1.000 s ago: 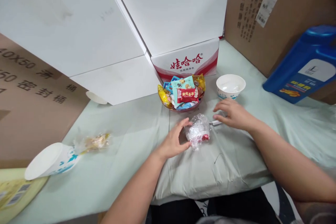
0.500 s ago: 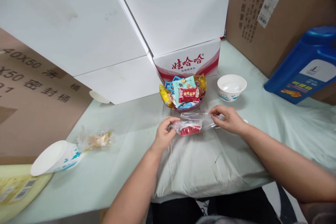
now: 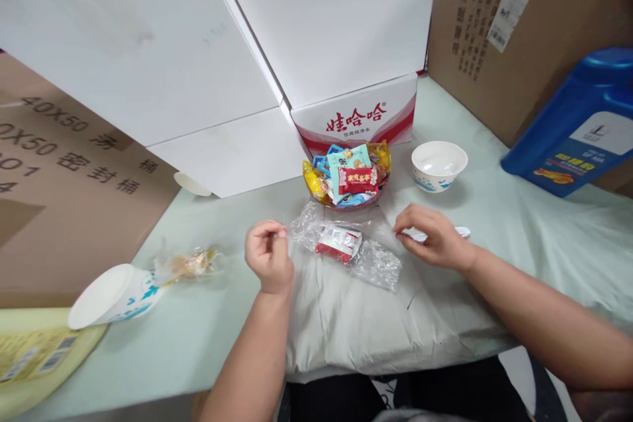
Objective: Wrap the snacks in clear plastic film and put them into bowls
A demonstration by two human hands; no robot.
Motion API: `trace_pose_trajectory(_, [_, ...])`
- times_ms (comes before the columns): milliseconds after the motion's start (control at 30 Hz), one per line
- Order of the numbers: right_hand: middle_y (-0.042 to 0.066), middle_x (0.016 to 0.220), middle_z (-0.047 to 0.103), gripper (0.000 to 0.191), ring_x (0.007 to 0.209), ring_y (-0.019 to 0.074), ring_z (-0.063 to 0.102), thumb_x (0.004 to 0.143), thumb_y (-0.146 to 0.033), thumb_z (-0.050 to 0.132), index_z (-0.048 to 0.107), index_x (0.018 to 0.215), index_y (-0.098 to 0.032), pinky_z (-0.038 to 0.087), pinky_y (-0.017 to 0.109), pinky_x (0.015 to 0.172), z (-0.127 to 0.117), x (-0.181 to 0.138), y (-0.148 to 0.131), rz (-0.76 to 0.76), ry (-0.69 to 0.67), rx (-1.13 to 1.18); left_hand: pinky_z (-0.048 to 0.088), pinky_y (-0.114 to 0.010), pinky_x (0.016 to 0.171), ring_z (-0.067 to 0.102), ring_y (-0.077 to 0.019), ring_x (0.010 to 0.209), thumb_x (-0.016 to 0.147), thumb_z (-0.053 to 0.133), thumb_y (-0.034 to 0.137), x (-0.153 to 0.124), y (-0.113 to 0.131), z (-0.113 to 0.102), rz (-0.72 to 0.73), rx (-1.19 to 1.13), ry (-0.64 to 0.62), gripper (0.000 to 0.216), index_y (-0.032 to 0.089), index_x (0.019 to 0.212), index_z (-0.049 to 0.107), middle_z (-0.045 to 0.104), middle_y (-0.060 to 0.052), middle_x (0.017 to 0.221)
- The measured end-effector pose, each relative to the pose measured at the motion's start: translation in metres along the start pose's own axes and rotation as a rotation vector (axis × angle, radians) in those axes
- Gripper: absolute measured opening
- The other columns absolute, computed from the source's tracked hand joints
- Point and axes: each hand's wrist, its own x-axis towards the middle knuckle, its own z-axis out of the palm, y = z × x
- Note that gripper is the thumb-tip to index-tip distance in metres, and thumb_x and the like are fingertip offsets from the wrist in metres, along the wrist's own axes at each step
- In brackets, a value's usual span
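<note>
"State of hands?"
"Left hand (image 3: 270, 257): fingertips pinched on crinkled film (image 3: 376, 264). Right hand (image 3: 428, 236): half-curled; grip unclear from here."
"Packet (image 3: 339, 242) location?"
"Between hands, amid film."
"Beyond?"
"Glossy bowl (image 3: 346, 206): heaped, shiny sachets (image 3: 357, 180). Paper bowl (image 3: 431, 182): round, upright."

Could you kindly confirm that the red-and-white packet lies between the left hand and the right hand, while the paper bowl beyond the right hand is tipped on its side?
Not quite: the head view shows the paper bowl beyond the right hand standing upright. The red-and-white packet does lie between the left hand and the right.
</note>
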Motion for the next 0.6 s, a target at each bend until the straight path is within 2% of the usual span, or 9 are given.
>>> trace_pose_trajectory(67, [0.008,0.098,0.068,0.016,0.09,0.0184,0.063,0.092,-0.026,0.053,0.062,0.104,-0.021,0.051,0.031,0.08,0.006,0.0,-0.005,-0.044,-0.228,0.073,0.048,-0.028,0.068,0.059,-0.0151,0.07,0.082,0.057,0.021,-0.005,0.009,0.0,0.133,0.055,-0.356,0.003,0.021,0.082,0.06,0.06,-0.001,0.073])
trace_pose_trajectory(133, [0.011,0.111,0.067,0.025,0.101,0.0206,0.063,0.094,-0.031,0.052,0.062,0.115,-0.021,0.051,0.034,0.087,0.013,-0.001,-0.003,-0.006,-0.36,0.029,0.05,-0.033,0.074,0.062,-0.0184,0.077,0.084,0.057,0.023,-0.008,0.012,0.004,0.2,0.178,-0.678,0.009,0.021,0.087,0.065,0.066,-0.004,0.08])
trace_pose_trajectory(200, [0.014,0.124,0.063,0.032,0.112,0.0246,0.06,0.094,-0.034,0.052,0.061,0.122,-0.02,0.049,0.04,0.095,0.018,-0.003,0.005,0.07,-0.388,-0.09,0.048,-0.041,0.09,0.063,-0.0238,0.098,0.085,0.057,0.025,-0.01,0.009,0.01,0.206,0.333,-0.849,0.02,0.021,0.102,0.066,0.069,-0.009,0.102])
trace_pose_trajectory(267, [0.017,0.129,0.06,0.035,0.118,0.0284,0.057,0.093,-0.035,0.053,0.062,0.123,-0.017,0.047,0.044,0.099,0.021,-0.005,0.014,0.142,-0.38,-0.202,0.039,-0.05,0.103,0.057,-0.0277,0.115,0.087,0.057,0.027,-0.009,0.003,0.013,0.178,0.449,-0.919,0.031,0.022,0.116,0.063,0.065,-0.01,0.119])
trace_pose_trajectory(367, [0.018,0.127,0.061,0.032,0.118,0.0311,0.057,0.092,-0.034,0.054,0.066,0.115,-0.016,0.046,0.048,0.099,0.021,-0.006,0.023,0.204,-0.379,-0.321,0.034,-0.053,0.106,0.058,-0.0264,0.11,0.088,0.058,0.03,-0.006,-0.002,0.012,0.179,0.505,-0.95,0.027,0.023,0.113,0.066,0.065,-0.009,0.112])
trace_pose_trajectory(500, [0.015,0.126,0.063,0.028,0.116,0.0287,0.058,0.096,-0.031,0.048,0.067,0.111,-0.017,0.045,0.046,0.098,0.018,-0.005,0.023,0.244,-0.381,-0.443,0.045,-0.042,0.093,0.059,-0.0219,0.095,0.089,0.058,0.026,-0.002,0.011,0.007,0.248,0.401,-0.938,0.015,0.024,0.092,0.072,0.066,-0.007,0.094])
trace_pose_trajectory(600, [0.014,0.124,0.064,0.029,0.115,0.0285,0.058,0.097,-0.033,0.046,0.067,0.109,-0.016,0.044,0.045,0.097,0.016,-0.004,0.024,0.279,-0.368,-0.505,0.049,-0.034,0.079,0.059,-0.0194,0.085,0.09,0.059,0.03,0.003,0.029,0.003,0.21,0.215,-1.076,0.017,0.023,0.084,0.074,0.066,-0.007,0.085])
